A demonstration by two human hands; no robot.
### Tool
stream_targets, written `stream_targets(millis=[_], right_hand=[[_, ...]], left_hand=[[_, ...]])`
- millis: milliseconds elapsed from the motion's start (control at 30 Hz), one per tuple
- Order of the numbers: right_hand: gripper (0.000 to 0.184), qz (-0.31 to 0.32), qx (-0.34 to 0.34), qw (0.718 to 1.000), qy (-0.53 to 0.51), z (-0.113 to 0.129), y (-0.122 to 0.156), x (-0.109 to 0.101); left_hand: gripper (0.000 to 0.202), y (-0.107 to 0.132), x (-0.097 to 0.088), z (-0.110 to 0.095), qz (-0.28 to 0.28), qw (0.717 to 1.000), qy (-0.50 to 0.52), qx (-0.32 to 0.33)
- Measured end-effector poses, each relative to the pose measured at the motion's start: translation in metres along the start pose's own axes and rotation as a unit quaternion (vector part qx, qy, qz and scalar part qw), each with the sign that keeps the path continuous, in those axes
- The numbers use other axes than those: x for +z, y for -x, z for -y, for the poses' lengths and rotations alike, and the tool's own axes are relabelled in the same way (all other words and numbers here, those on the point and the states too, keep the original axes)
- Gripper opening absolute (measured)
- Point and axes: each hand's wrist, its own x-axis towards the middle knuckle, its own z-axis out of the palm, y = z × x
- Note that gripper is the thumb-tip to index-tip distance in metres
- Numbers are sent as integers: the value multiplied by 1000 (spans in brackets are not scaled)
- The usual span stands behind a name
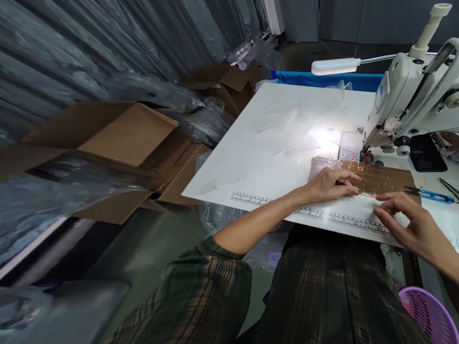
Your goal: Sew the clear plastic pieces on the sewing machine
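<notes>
My left hand (332, 185) rests at the front edge of a clear plastic piece (324, 164), with a gap between its thumb and fingers. My right hand (412, 217) hovers over the front of the table, its thumb and forefinger apart and nothing visible between them. Beneath and beyond both hands lies a brown board (390, 179) bearing small red-and-white marks, beside the needle area of a white sewing machine (392, 95). Blue-handled thread snips (435, 196) lie to the right, their dark blades over the board's edge.
A printed ruler (333, 217) runs along the front of the white table (251, 143). A lit lamp (335, 67) hangs above. Open cardboard boxes (129, 134) and plastic wrapping stand on the left. A black tray (428, 153) sits right of the machine; a purple basket (430, 310) is below.
</notes>
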Motion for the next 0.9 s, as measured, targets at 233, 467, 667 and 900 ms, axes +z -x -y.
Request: stream_targets(millis=[233,467,667,900], right_hand=[[64,75,108,974,-185,-9,-47,10],[60,166,155,949,-219,2,-68,8],[57,204,168,944,-196,3,-75,10],[34,-69,127,989,-24,-7,-66,22]], left_hand=[[47,2,-1,0,8,1000,-11,-7],[51,3,0,1,13,1000,-12,6],[56,2,-1,-1,30,999,-13,0],[62,3,0,-2,45,999,-14,-7]])
